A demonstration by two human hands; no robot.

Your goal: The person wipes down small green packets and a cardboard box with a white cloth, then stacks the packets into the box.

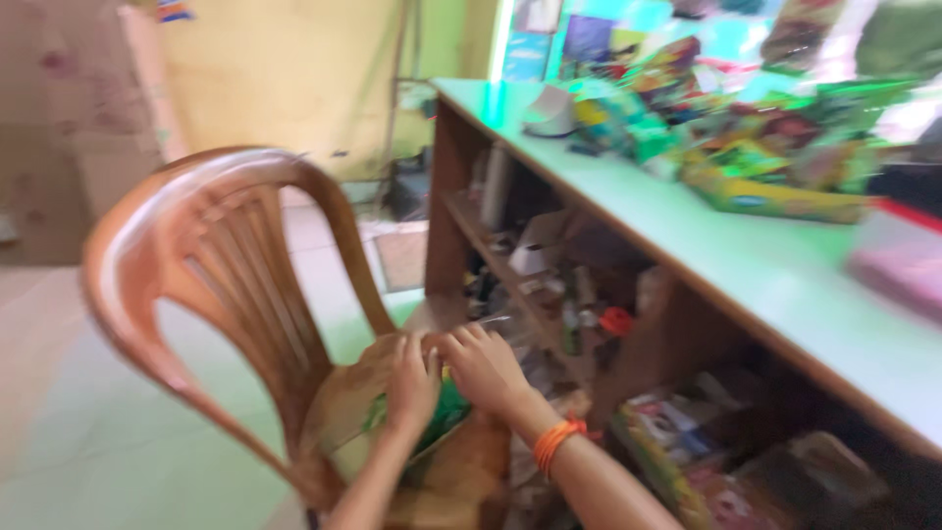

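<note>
Green packet [444, 412] lies on the seat of a brown plastic chair [211, 260], and both hands are down on it. The seat seems to serve as a low rest, so the person can press on the packet from above instead of holding it in the air. The chair stands just beside the open shelves [520, 285] under the worktop [687, 236].

The left hand [412, 383] lies over the packet with fingers curled, its fingertips near the far edge. The right hand [486, 368], with an orange band [554, 442] at the wrist, comes in from the other side, knuckles up and fingers bent. The two hands touch, or nearly so, over the packet's top edge. They look pinched on it, but the picture is smeared with motion and I cannot tell whether either hand truly grips the packet or only rests on it. Only a bit of green shows between and below them, so its shape stays unclear.

On the worktop sits a heap of bright packets [746, 147], well apart from the hands. The shelves hold small cluttered things, too blurred to name.
</note>
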